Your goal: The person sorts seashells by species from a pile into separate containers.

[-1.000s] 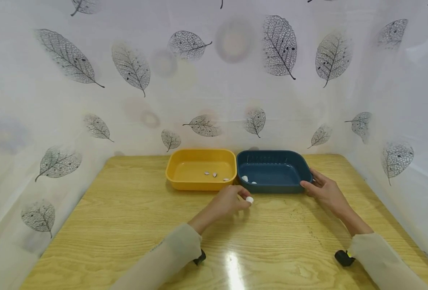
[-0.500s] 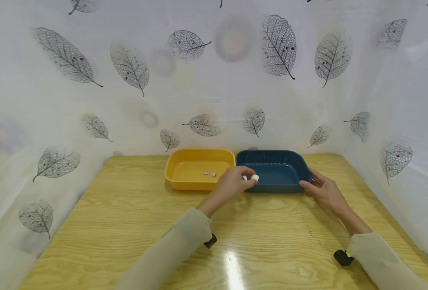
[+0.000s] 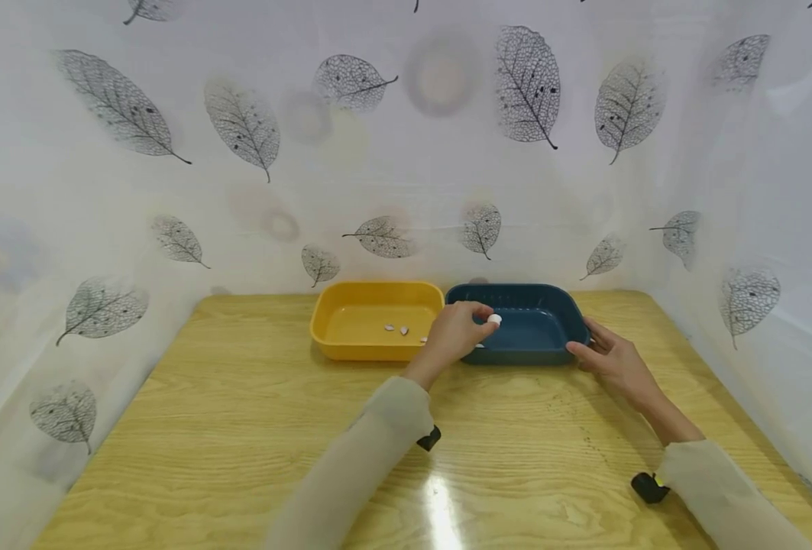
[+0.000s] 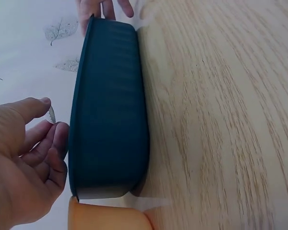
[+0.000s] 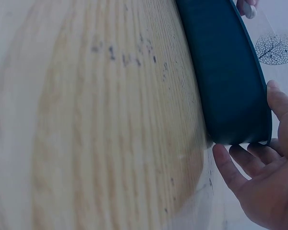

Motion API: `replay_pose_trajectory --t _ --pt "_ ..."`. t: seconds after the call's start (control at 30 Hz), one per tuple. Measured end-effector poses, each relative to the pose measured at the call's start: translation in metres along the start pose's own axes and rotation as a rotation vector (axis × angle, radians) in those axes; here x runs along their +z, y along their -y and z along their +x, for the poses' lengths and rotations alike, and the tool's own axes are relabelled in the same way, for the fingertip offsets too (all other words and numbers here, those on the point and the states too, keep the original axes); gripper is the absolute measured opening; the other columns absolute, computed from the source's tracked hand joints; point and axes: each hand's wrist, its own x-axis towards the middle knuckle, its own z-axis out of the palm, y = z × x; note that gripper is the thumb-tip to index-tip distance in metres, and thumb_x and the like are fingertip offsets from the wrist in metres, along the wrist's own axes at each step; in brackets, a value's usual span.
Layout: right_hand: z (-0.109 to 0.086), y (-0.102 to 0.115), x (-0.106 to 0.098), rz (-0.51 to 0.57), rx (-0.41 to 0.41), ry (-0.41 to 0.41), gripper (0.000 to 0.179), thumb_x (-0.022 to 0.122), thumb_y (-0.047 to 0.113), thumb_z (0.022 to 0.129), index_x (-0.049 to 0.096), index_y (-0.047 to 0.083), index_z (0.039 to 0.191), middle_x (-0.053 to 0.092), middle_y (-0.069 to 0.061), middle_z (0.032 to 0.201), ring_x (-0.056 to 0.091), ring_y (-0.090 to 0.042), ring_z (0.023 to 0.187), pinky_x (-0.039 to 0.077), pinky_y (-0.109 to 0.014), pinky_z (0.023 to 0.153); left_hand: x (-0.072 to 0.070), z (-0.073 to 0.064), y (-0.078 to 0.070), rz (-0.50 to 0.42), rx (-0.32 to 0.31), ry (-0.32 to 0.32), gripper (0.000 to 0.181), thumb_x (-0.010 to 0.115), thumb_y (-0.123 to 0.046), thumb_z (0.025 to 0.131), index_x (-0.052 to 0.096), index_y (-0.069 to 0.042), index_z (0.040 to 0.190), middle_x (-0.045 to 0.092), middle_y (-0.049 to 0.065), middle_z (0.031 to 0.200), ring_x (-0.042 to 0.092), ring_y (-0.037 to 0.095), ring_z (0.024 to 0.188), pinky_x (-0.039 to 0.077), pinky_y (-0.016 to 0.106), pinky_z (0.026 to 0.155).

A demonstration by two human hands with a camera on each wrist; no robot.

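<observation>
My left hand (image 3: 455,333) is over the left part of the dark blue tray (image 3: 525,357). Between thumb and fingertips it pinches a small white shell (image 3: 494,320), whose thin ridged edge shows in the left wrist view. Another white piece (image 3: 480,346) lies in the blue tray, partly hidden by this hand. At the tray's right end my right hand (image 3: 615,367) holds the corner, thumb at the rim and fingers against the end wall. The yellow tray (image 3: 371,352) stands against the blue one on its left, with small pale shells (image 3: 404,331) lying inside.
Both trays stand near the back of a wood-grain table (image 3: 241,428). Behind it hangs a white leaf-print curtain (image 3: 406,168), which also runs along both sides. Dark marks (image 5: 125,55) dot the tabletop in front of the blue tray.
Pinching the white shell, my left hand has risen from in front of the trays and moved forward and right over the blue tray. The right hand stays at the tray's corner.
</observation>
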Motion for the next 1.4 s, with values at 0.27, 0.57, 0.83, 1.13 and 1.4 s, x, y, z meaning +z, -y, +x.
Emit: replay_pose_trajectory --t 0.27,0.57,0.83,1.13,1.4 --pt "0.001 0.001 0.002 0.000 -0.005 -0.003 0.080 0.062 0.026 0.106 0.013 0.003 0.165 0.016 -0.027 0.167 0.034 -0.049 0.144 0.059 -0.021 0.084 0.013 0.012 -0.002 0.024 0.017 -0.064 0.033 0.072 -0.038 0.099 0.076 -0.018 0.125 0.075 -0.003 0.116 0.061 0.005 0.065 0.051 0.021 0.058" --pt "0.001 -0.001 0.002 -0.002 0.003 0.005 0.081 0.063 0.026 0.106 0.012 0.004 0.165 0.014 -0.026 0.168 0.031 -0.049 0.146 0.058 -0.019 0.085 0.020 0.021 -0.004 0.040 -0.029 -0.097 0.032 0.072 -0.038 0.099 0.076 -0.021 0.126 0.076 -0.004 0.110 0.057 0.005 0.057 0.048 0.022 0.055" --pt "0.001 0.000 0.003 0.005 0.000 0.005 0.081 0.063 0.026 0.106 0.012 0.004 0.165 0.013 -0.026 0.168 0.031 -0.049 0.146 0.057 -0.018 0.085 0.026 0.024 -0.006 0.032 -0.045 -0.106 0.033 0.070 -0.039 0.100 0.075 -0.022 0.128 0.076 -0.005 0.114 0.058 0.004 0.063 0.050 0.023 0.060" --pt "0.003 0.001 0.005 0.005 -0.001 0.004 0.081 0.063 0.026 0.105 0.014 0.004 0.165 0.015 -0.026 0.167 0.031 -0.049 0.146 0.057 -0.017 0.084 0.031 0.027 -0.006 0.060 -0.049 -0.153 0.036 0.071 -0.038 0.100 0.072 -0.025 0.133 0.073 -0.011 0.122 0.066 0.007 0.073 0.053 0.026 0.063" --pt "0.004 0.001 0.004 -0.007 0.000 0.007 0.081 0.063 0.027 0.106 0.013 0.004 0.165 0.015 -0.027 0.167 0.032 -0.049 0.146 0.057 -0.018 0.085 0.024 0.018 -0.005 0.013 0.010 -0.180 0.034 0.071 -0.033 0.100 0.073 -0.020 0.132 0.074 -0.007 0.119 0.067 0.006 0.084 0.055 0.023 0.073"
